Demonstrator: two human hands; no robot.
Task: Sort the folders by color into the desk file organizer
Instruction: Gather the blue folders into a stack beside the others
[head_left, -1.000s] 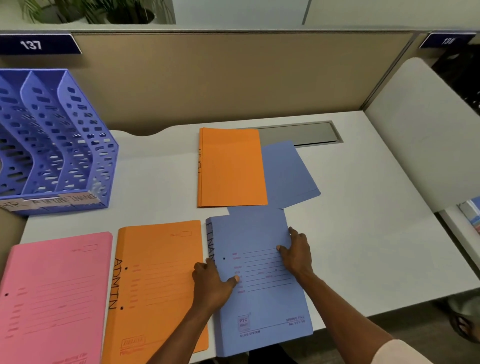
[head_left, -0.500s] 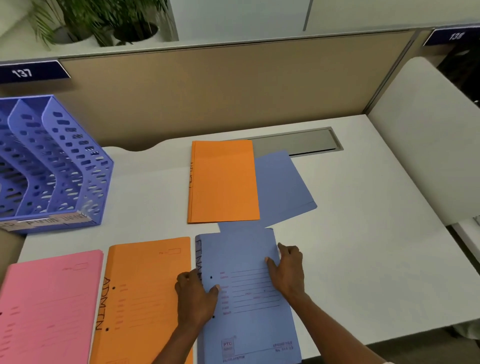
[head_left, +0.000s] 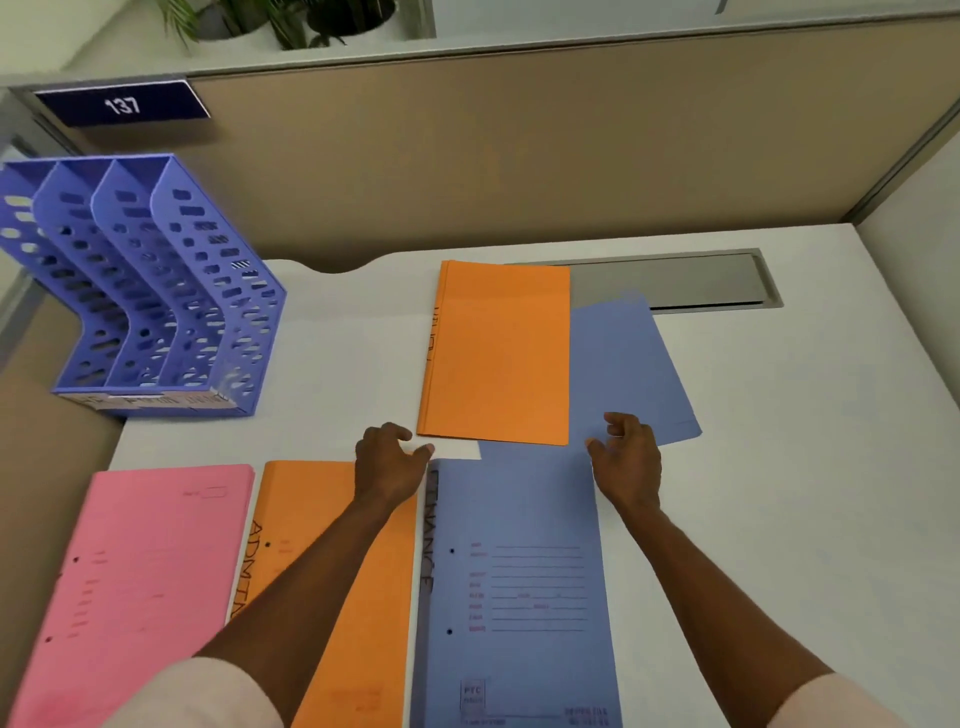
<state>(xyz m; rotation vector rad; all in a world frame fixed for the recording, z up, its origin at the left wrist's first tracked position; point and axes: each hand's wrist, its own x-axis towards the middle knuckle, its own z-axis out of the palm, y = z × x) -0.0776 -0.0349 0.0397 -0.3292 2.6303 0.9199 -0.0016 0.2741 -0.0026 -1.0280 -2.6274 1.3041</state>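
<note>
A blue perforated file organizer (head_left: 171, 306) with three slots stands at the desk's left back. Along the front edge lie a pink folder (head_left: 140, 582), an orange "ADMIN" folder (head_left: 363, 597) and a blue "FINANCE" folder (head_left: 519, 587). Farther back lie a plain orange folder (head_left: 498, 353) and, partly under it, a second blue folder (head_left: 628, 364). My left hand (head_left: 389, 460) hovers open at the near blue folder's top left corner. My right hand (head_left: 626, 452) is open over its top right corner, at the far blue folder's near edge. Neither hand holds anything.
The white desk (head_left: 805, 467) has a grey cable hatch (head_left: 675, 280) at the back. A tan partition (head_left: 519, 145) with a "137" sign (head_left: 122, 104) walls the rear; another panel closes the right side. Plants stand above the partition.
Both hands have lifted off the near blue folder's face and moved forward to its far corners. The view has shifted right and tilted, bringing the organizer more into view.
</note>
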